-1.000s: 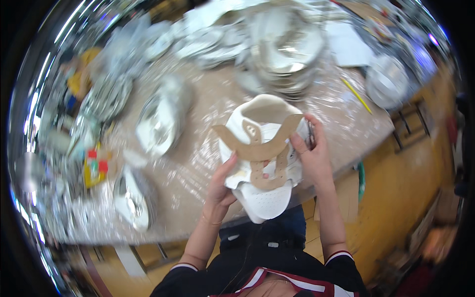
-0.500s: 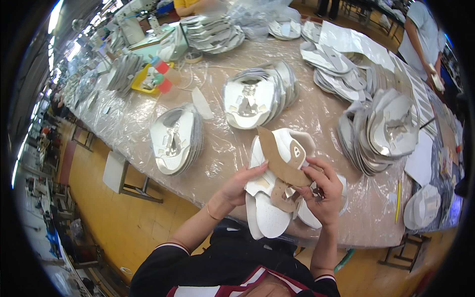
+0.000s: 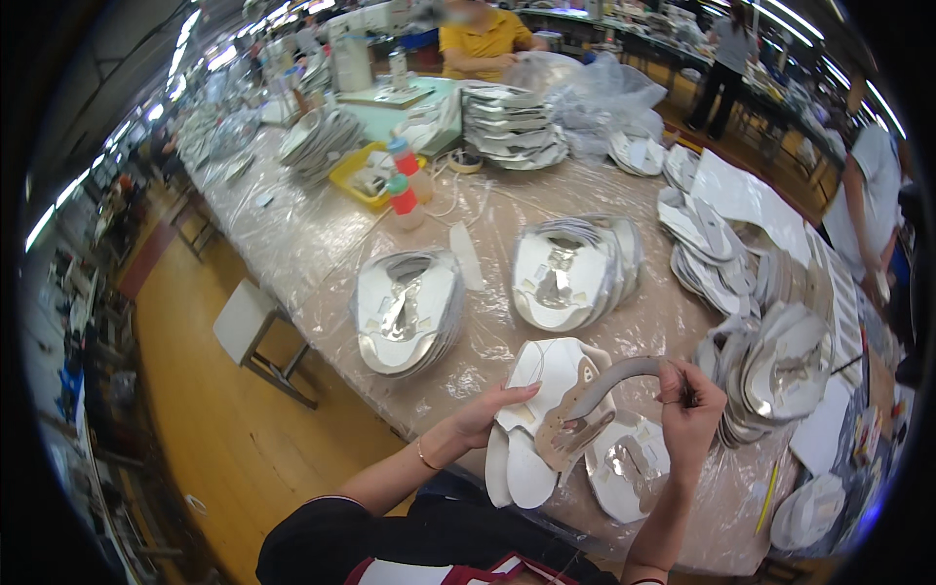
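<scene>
My left hand [image 3: 485,411] pinches the left edge of a white shoe upper [image 3: 536,375], thumb on top and fingers beneath. Attached to or lying on the upper is a tan piece with small holes [image 3: 558,434]; I cannot tell which. From it a grey-brown strip [image 3: 624,371] curves up to the right. My right hand [image 3: 692,405] is closed on that strip's far end. Beneath and beside the right forearm, another white upper piece [image 3: 629,463] lies on the table.
Stacks of white upper pieces stand ahead: a left stack [image 3: 408,312], a middle stack [image 3: 558,278] and a right stack [image 3: 785,366]. Farther off are a yellow tray [image 3: 363,180] and red-banded bottles [image 3: 404,200]. A person in yellow [image 3: 483,44] sits across the plastic-covered table [image 3: 312,253].
My right hand has moved right, drawing the strip's end away from the upper; its grey side now shows. My left hand keeps its grip. The view has tilted up, showing more of the room.
</scene>
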`<action>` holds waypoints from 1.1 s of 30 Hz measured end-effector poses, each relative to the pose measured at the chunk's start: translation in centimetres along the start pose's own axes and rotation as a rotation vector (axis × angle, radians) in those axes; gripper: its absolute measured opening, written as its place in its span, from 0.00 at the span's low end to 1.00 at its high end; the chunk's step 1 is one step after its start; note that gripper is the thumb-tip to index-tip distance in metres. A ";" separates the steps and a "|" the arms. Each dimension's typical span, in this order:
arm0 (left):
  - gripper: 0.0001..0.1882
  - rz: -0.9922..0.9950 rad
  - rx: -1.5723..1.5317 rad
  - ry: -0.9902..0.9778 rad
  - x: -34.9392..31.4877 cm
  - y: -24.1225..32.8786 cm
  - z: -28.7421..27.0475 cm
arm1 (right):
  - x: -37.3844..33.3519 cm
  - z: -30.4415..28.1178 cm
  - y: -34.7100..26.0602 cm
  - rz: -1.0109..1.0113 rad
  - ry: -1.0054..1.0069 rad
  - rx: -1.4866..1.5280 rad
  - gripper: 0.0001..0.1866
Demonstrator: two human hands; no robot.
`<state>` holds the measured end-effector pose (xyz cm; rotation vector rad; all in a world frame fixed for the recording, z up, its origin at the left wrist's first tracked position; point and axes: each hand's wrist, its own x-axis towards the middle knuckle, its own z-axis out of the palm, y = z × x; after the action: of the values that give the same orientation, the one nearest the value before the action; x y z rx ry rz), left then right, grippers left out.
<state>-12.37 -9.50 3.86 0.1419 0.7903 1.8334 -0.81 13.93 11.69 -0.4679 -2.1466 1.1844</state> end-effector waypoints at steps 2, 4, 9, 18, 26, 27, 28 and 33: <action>0.25 0.056 -0.019 0.035 -1.3 0.1 -0.5 | 1.7 0.8 -0.9 -0.062 -0.056 -0.010 0.10; 0.26 0.144 -0.037 0.088 -3.0 0.2 -1.0 | 3.6 2.3 -2.0 -0.101 -0.119 0.084 0.10; 0.26 0.341 -0.186 0.193 -8.5 -0.3 -2.7 | 8.1 6.5 -5.5 -0.191 -0.378 0.088 0.10; 0.36 0.776 -0.420 0.678 -21.6 -3.4 -3.4 | 10.7 19.7 -12.4 -0.573 -0.633 -0.294 0.13; 0.35 1.065 -0.398 0.823 -28.1 2.3 -13.0 | 14.8 40.7 -19.0 -0.767 -0.845 -0.820 0.18; 0.35 1.057 -0.393 0.784 -28.2 3.8 -14.7 | 15.7 43.8 -19.7 -0.785 -0.827 -0.841 0.18; 0.34 1.027 -0.415 0.851 -28.3 5.3 -15.8 | 16.8 46.8 -20.5 -0.803 -0.801 -0.860 0.19; 0.35 0.942 -0.410 0.922 -29.9 12.2 -19.5 | 23.6 59.6 -23.5 -0.680 -0.554 -0.856 0.18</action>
<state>-18.58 -46.78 3.81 -0.7774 1.0188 2.9755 -58.68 -21.97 16.55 0.3051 -2.8854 -0.0419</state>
